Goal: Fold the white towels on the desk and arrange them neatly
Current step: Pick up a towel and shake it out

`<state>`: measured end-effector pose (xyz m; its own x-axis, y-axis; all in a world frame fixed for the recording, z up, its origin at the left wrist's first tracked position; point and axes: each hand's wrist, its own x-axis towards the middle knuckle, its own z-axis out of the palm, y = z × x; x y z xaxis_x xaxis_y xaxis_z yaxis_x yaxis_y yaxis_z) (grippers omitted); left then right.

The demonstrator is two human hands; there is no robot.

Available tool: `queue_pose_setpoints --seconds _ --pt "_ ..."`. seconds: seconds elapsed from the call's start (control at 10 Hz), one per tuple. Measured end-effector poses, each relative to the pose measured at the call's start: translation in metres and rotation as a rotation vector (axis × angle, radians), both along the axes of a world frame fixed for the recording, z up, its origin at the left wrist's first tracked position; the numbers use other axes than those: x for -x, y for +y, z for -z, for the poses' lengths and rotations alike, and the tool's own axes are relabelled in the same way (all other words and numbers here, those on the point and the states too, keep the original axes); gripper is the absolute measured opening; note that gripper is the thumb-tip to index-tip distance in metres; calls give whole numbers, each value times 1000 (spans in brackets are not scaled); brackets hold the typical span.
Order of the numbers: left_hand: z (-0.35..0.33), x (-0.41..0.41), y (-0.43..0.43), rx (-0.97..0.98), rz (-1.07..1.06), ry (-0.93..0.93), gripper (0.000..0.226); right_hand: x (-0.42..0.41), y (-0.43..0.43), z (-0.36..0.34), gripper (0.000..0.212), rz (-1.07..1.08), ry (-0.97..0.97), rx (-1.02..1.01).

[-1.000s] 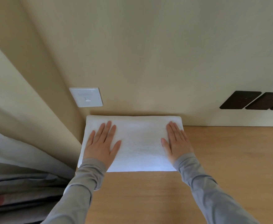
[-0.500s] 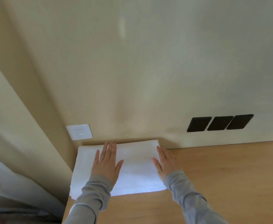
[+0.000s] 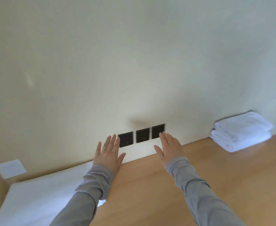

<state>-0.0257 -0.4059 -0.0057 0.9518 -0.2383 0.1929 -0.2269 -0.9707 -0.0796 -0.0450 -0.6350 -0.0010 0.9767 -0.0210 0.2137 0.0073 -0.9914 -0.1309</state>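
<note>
two bare hands out in front, palms down, neither with hold of anything. left hand (image 3: 108, 154) flat and open, fingers straight and a little spread, thumb out to the side, seen against the wall (image 3: 134, 62) just left of three black wall plates (image 3: 142, 135). its grey sleeve (image 3: 91, 190) crossing the right end of the folded white towel (image 3: 41, 198); hard to say whether brushing the cloth or just above it. right hand (image 3: 169, 148) open as well, fingers straight and close together, thumb held apart, fingertips overlapping the rightmost black plate in the view, palm over bare wood of the desk (image 3: 150, 193), apart from any towel.

folded white towel lying flat at the near left end of the desk, its far long edge along the foot of the wall, below and to the right of a white wall plate (image 3: 10, 168). stack of two folded white towels (image 3: 241, 131) at the far right of the desk, close against the wall, one on top of the other, rounded folds facing outward, well apart from both hands and from the flat towel. between the flat towel and the stack, plain wooden desk top. everything somewhat blurred, finer detail of cloth and plates not readable.
</note>
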Motion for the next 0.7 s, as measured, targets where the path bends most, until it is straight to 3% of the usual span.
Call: queue_pose_setpoints --seconds 0.4,0.7 --pt "-72 53 -268 131 253 -40 59 118 -246 -88 57 256 -146 62" --pt "-83 50 -406 146 448 -36 59 145 -364 -90 58 403 -144 84"
